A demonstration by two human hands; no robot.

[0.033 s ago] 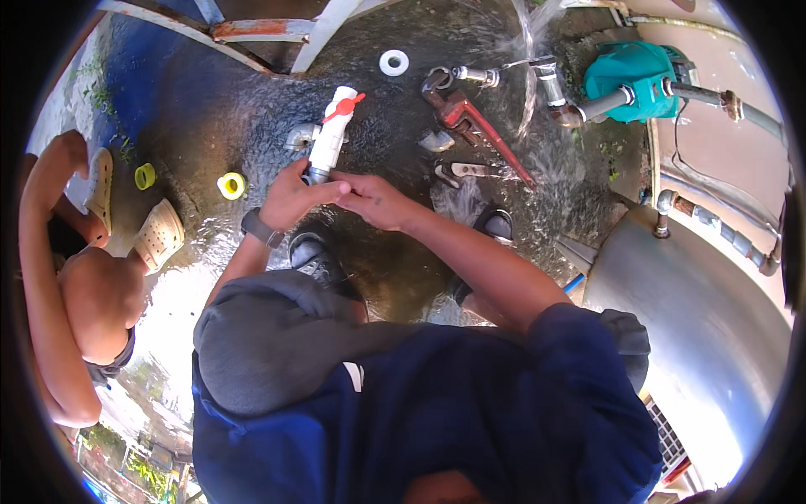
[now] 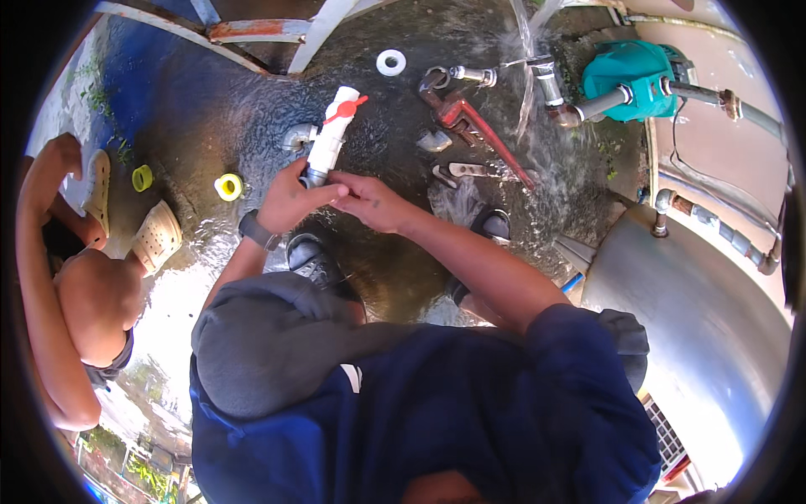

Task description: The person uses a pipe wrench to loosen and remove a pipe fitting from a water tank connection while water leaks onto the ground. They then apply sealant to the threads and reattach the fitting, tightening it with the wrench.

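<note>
My left hand (image 2: 290, 202) is closed around the grey lower end of a white plastic ball valve (image 2: 326, 149). The valve tilts away from me, and its red lever handle (image 2: 347, 107) sits near the far end. My right hand (image 2: 372, 202) meets the left at that grey end, its fingers pressed together there; their exact grip is partly hidden. Just left of the valve is a grey pipe elbow (image 2: 295, 137). Beyond and to the right, a red pipe wrench (image 2: 483, 130) lies on the wet ground beside a metal pipe fitting (image 2: 473, 76).
White tape roll (image 2: 391, 62) and yellow tape rolls (image 2: 227, 186) lie around. Water pours near a teal pump (image 2: 625, 80) with pipes. A metal tank (image 2: 688, 311) stands right. Another person's knee (image 2: 99, 290) is at left. A rusty metal frame (image 2: 260, 32) stands at the far side.
</note>
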